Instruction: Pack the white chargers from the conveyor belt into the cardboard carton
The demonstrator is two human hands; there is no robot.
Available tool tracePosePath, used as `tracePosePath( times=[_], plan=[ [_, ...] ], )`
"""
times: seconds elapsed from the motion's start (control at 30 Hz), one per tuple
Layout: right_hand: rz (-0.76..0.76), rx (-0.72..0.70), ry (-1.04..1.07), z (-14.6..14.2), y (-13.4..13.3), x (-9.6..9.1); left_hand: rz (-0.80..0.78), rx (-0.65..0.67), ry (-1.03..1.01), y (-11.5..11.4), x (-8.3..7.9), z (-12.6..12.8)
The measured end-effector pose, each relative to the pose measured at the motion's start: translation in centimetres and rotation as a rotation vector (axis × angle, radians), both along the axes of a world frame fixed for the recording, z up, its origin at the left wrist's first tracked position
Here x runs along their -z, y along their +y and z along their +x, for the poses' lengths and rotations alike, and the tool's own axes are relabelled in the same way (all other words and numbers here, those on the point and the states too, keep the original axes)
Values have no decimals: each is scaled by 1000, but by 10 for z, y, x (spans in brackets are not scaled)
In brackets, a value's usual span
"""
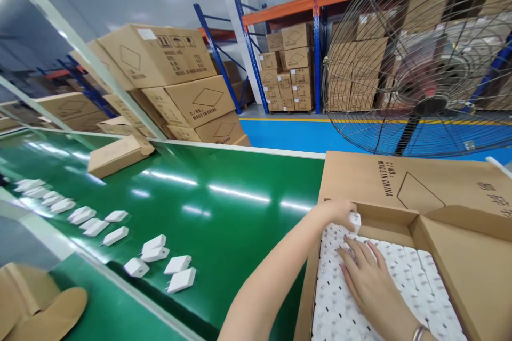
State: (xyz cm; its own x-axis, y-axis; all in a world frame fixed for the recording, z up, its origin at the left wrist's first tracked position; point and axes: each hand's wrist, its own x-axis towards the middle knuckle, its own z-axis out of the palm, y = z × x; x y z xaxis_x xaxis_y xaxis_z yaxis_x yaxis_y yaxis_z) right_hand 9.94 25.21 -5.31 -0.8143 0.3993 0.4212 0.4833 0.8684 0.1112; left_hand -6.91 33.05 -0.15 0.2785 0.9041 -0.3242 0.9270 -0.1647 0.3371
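An open cardboard carton at the lower right is packed with rows of white chargers. My left hand reaches into its far left corner with fingers closed round one white charger. My right hand lies flat on the packed chargers, fingers stretched out. Several more white chargers lie scattered in a line along the green conveyor belt to the left.
A small flat cardboard box lies on the belt's far side. Stacked cartons stand behind it. A large black floor fan stands beyond the carton. Shelving with boxes lines the blue floor. Cardboard scraps lie bottom left.
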Motion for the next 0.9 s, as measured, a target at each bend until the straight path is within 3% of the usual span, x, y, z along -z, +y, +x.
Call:
tracePosePath(
  times=[0.1,0.33,0.53,0.63,0.7,0.77,0.8,0.9],
  plan=[
    [-10,-14,10,0,2,2,-15,-11,39,1,-5,5],
    [-30,-29,37,1,3,7,-235,-24,59,2,-6,16],
    [108,-111,56,1,9,10,-128,-167,85,-3,-1,34],
    [174,-159,87,-2,15,13,-47,-224,46,-16,-3,35],
    [179,-188,107,-3,19,16,79,-265,19,-39,-8,24],
    [147,-210,116,1,22,19,211,-316,26,-77,-14,1],
    [119,-214,107,4,24,20,259,-334,47,-102,-17,-15],
    [34,-212,80,11,29,23,188,-495,151,-185,-18,-80]
  ],
)
